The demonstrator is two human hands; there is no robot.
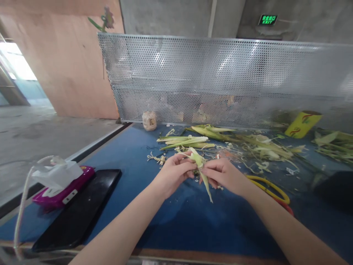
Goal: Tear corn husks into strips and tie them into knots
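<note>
Lying beneath the left hand (176,171) and right hand (225,174), the blue worktop (121,206) is littered beyond them with stalks (184,141). A pale husk (197,159) is pinched between both, nearly closed; tearing could be caused by uneven pulling. Open room is found nearer, toward the front edge (206,254).

Head-worn view from close above the hands (175,171) (224,174), forward and down across the blue table (129,158)
</note>
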